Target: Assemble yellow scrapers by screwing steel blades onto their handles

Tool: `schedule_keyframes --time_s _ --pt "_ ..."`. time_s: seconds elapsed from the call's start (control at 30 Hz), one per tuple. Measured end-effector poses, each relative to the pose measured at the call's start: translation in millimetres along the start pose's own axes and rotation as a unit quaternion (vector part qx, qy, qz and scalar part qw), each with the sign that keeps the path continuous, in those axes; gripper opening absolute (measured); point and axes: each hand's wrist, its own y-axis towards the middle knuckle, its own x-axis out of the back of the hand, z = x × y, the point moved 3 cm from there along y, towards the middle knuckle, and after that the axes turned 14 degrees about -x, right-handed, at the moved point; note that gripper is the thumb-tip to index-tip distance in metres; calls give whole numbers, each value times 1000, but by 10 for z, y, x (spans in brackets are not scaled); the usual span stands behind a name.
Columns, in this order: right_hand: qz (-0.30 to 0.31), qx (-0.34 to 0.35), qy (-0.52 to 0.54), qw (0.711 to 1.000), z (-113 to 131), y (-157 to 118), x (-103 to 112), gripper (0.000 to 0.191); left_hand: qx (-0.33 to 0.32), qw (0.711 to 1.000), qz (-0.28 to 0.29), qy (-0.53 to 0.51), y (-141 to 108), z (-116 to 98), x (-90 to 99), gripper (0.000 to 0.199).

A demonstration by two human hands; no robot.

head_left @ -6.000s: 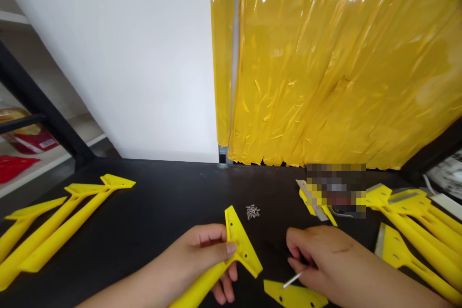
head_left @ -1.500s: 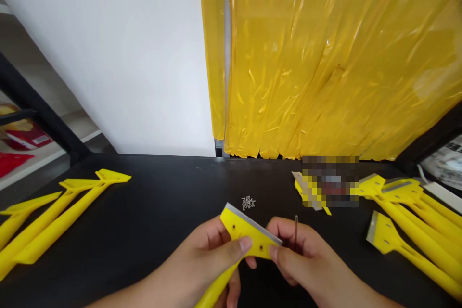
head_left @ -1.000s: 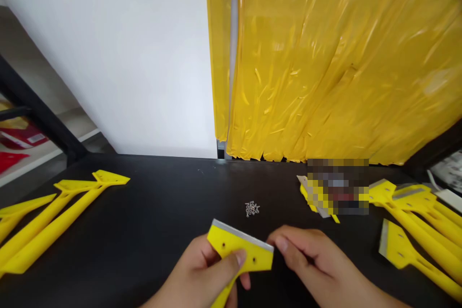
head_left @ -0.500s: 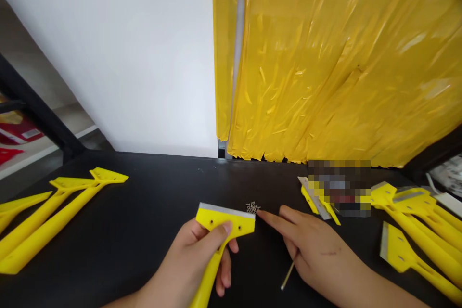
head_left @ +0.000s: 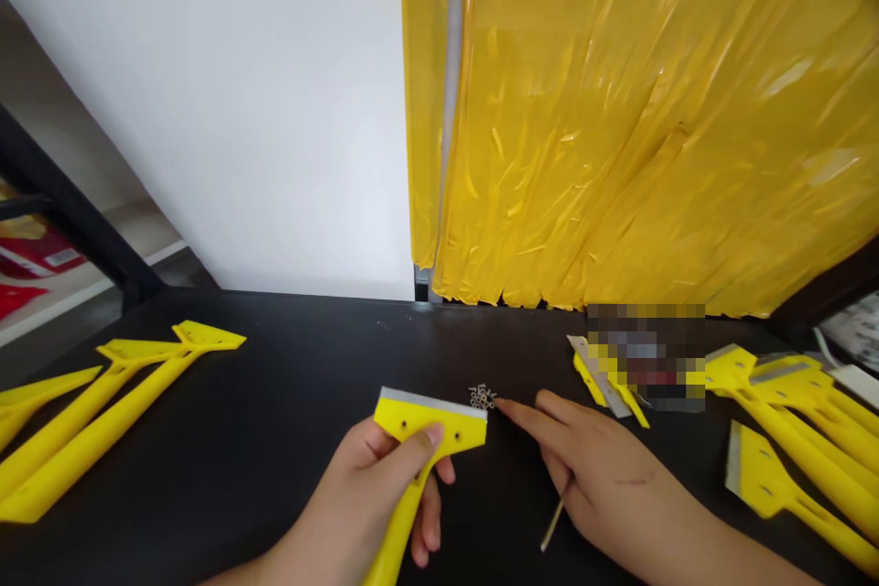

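My left hand (head_left: 374,485) is wrapped round a yellow scraper (head_left: 429,426), its thumb pressed on the head below a grey blade. Two small dark holes show in the scraper's head. Just right of the blade lies a small pile of screws and nuts (head_left: 479,396). The index fingertip of my right hand (head_left: 591,453) points into the right edge of this pile. Curled lower fingers of that hand hold a thin metal rod (head_left: 555,522), whose far end sticks out below; its other end is hidden in the hand.
Several yellow scrapers (head_left: 124,412) lie at the left, and more scrapers (head_left: 762,481) at the right. Loose blades and yellow strips (head_left: 604,375) lie beside a blurred-out patch at the back right. A white panel (head_left: 275,110) and yellow plastic curtain (head_left: 618,110) border the black table (head_left: 275,357).
My right hand has shifted very slightly right, with its fingertip still at the pile and the rod still in it. My left hand holds the scraper almost unmoved.
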Motion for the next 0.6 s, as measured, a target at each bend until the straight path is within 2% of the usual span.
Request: schedule_keyframes --time_s 0.13,0.43,0.6 --pt "-11 -4 6 1000 -40 -24 -14 60 -4 1000 1 -2 14 -6 4 46" --pt "15 4 2 1000 56 2 14 67 12 1000 2 12 0 15 11 47" --pt "23 3 22 999 107 29 57 41 29 999 -5 42 -7 7 23 49"
